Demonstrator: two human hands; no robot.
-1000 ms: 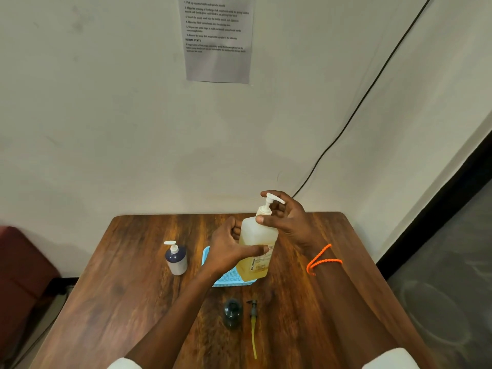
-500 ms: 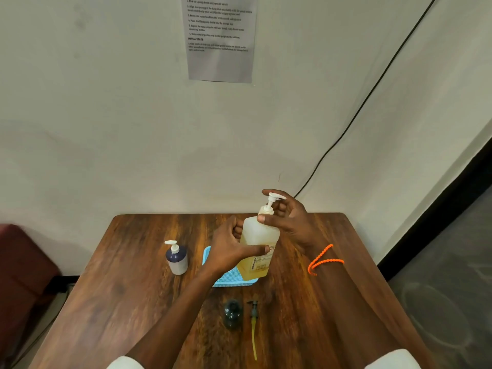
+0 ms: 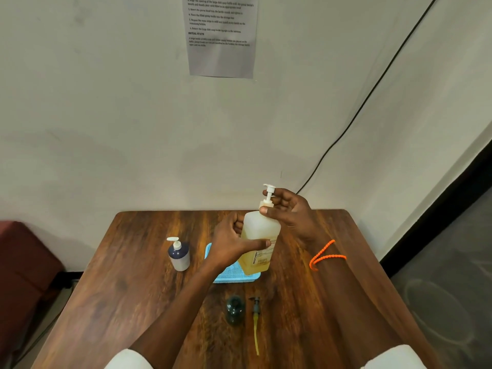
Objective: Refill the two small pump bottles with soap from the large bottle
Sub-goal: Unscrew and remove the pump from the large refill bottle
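At frame centre, the left hand [image 3: 229,246] grips the large translucent bottle of yellow soap [image 3: 259,241] while the right hand [image 3: 288,211] pinches its white pump collar [image 3: 267,202]; unscrewing seems underway, then pouring into the open dark small bottle [image 3: 234,310] below

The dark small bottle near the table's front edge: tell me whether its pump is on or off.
Off. The dark small bottle stands open-mouthed, and its pump lies beside it on the table, tube pointing toward the person.
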